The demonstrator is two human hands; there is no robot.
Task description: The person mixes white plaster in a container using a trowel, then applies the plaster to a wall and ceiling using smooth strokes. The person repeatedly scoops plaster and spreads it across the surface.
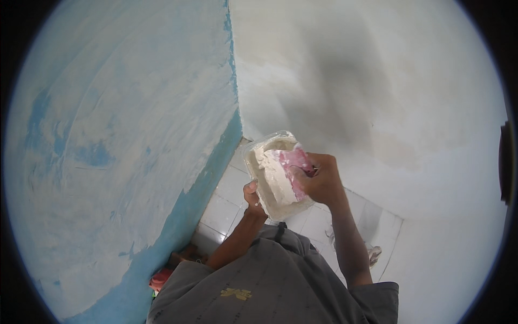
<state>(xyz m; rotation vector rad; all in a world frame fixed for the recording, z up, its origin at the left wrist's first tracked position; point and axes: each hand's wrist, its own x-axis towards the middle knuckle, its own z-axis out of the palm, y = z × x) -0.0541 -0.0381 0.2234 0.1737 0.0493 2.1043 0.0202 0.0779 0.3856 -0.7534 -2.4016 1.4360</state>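
Observation:
My left hand [252, 197] grips a clear plastic tub [278, 212] from its left side, thumb showing at the rim; the other fingers are hidden beneath. Off-white wall putty [272, 171] coats the inside of the tub. Over its opening my right hand [319, 178] pinches a pink flat scraper [295, 162]. The scraper's left part is covered with a thick layer of putty, and smears of it dot the pink face. Whether the scraper touches the tub's wall, I cannot tell.
To the left stands a blue wall [124, 146] patchily coated in white; a white wall [421, 108] rises ahead and right. They meet at a corner. White floor tiles [221, 211] lie below, with a crumpled pale thing [373, 254] by my right arm and a red item [159, 279] lower left.

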